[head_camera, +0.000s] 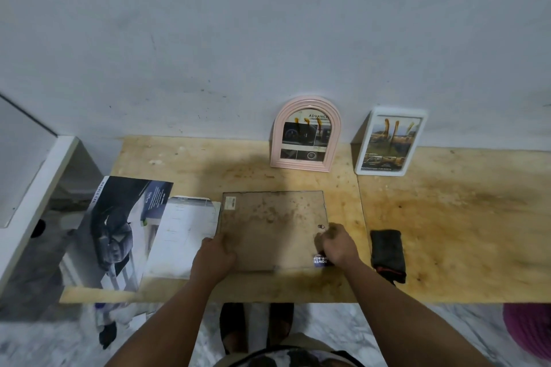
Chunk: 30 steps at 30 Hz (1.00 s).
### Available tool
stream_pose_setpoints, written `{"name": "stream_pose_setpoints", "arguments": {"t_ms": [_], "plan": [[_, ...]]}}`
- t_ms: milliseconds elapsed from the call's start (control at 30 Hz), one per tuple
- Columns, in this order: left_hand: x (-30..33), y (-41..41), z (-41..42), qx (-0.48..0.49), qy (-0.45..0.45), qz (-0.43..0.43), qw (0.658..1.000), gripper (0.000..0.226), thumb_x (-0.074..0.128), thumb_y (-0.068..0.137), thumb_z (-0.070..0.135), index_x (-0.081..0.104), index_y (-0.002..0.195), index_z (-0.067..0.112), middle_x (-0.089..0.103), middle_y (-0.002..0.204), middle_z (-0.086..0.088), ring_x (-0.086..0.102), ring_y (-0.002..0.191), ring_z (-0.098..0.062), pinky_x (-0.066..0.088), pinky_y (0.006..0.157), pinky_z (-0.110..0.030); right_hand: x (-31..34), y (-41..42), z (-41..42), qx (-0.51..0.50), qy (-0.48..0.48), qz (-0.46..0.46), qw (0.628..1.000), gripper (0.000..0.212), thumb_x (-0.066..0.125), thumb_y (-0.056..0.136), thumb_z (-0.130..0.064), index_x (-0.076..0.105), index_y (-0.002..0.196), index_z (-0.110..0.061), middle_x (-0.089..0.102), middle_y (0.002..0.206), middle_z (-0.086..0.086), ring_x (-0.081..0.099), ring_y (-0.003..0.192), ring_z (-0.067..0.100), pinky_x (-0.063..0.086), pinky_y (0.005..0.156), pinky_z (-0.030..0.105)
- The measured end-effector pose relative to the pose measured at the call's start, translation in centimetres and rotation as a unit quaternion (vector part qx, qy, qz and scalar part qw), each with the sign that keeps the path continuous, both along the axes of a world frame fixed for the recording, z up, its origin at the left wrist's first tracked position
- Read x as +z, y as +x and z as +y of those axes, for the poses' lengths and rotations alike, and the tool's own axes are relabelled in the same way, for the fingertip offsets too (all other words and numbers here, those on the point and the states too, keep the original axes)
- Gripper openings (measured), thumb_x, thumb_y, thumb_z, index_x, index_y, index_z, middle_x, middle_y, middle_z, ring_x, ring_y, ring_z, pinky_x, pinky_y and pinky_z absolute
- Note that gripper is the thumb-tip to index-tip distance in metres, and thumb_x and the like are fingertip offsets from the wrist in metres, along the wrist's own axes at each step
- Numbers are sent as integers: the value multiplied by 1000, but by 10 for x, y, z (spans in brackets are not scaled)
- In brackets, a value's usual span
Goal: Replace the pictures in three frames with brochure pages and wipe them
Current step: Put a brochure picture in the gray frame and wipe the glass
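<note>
A flat rectangular frame (272, 225) lies back-up on the wooden table (447, 232), its brown backing board stained. My left hand (216, 256) grips its near left corner. My right hand (338, 243) is closed at its right edge, fingers curled beside a small metal clip; a blue printed scrap (320, 261) peeks out under that hand. A pink arched frame (305, 134) and a white rectangular frame (389, 141) lean upright against the wall, each holding a brochure page. An open brochure (119, 229) and a loose white page (183, 235) lie to the left.
A folded black cloth (387, 255) with a red edge lies right of the flat frame. A white shelf unit (35, 188) stands at the left. My feet (256, 328) are on marble floor below the table edge. A purple object (530, 331) sits at lower right.
</note>
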<state>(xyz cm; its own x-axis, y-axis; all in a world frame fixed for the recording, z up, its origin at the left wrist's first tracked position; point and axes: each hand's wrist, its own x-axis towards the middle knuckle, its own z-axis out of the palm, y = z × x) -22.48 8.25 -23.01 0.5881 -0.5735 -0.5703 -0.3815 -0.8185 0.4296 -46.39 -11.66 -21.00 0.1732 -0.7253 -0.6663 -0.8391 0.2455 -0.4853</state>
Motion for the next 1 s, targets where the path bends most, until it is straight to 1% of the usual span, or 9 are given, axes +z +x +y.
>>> {"name": "stream_pose_setpoints", "arguments": {"t_ms": [200,300,367,433,500,633,733,867,1000], "plan": [[13,21,9,42,-82,87,992,44,46,103,24,47,146,20,50,149,-9,48,135,-32,40,111,-46,12,-9,-10,-83,15,-72,994,45,59,93,3,53,136,-4,65,122,22,65,104,37,57,91,49],[30,40,11,41,-134,124,982,43,42,101,4,56,139,20,63,127,-10,59,120,-32,53,100,-46,32,-11,-19,-119,54,-143,981,39,55,97,5,53,134,-6,64,115,21,66,91,33,62,70,39],[42,52,9,13,-152,118,981,49,45,96,-6,59,136,19,66,115,-6,64,106,-23,59,86,-35,47,-13,-29,-136,85,-177,971,32,54,99,-1,56,129,-13,67,106,17,66,80,31,54,48,31],[54,59,2,-21,-167,74,983,47,53,94,-6,64,131,21,68,113,-3,64,95,-10,53,77,-17,57,-16,-42,-136,115,-196,964,24,55,102,-11,61,125,-14,69,97,16,60,68,33,42,40,28],[64,65,-7,-37,-207,43,977,38,63,93,2,69,121,25,71,106,4,65,89,-3,48,74,-11,63,-17,-54,-151,175,-250,940,24,54,103,-18,68,116,-4,62,80,16,49,58,26,35,36,25],[80,74,-21,4,-256,95,962,16,69,94,22,74,98,36,77,89,3,70,86,-15,56,77,-37,72,-14,-70,-221,192,-304,906,33,43,102,-30,64,81,-14,55,67,2,48,55,15,37,45,23],[88,72,-30,87,-291,161,939,13,70,93,36,79,85,32,76,89,5,69,91,-17,57,74,-31,77,-13,-76,-204,180,-312,910,28,47,99,-31,51,74,-20,46,67,1,41,56,13,35,49,25],[84,61,-36,208,-310,273,886,29,65,95,40,75,99,12,75,99,-13,71,99,-31,60,79,-39,72,-11,-70,-194,152,-281,928,26,62,98,-36,66,87,-12,58,74,5,53,65,18,40,58,29],[70,45,-38,296,-278,330,852,39,66,94,44,73,107,8,75,103,-17,70,98,-38,60,81,-49,54,-8,-56,-224,171,-307,909,36,58,102,-38,74,108,-6,77,97,13,68,92,34,57,79,42]]}}
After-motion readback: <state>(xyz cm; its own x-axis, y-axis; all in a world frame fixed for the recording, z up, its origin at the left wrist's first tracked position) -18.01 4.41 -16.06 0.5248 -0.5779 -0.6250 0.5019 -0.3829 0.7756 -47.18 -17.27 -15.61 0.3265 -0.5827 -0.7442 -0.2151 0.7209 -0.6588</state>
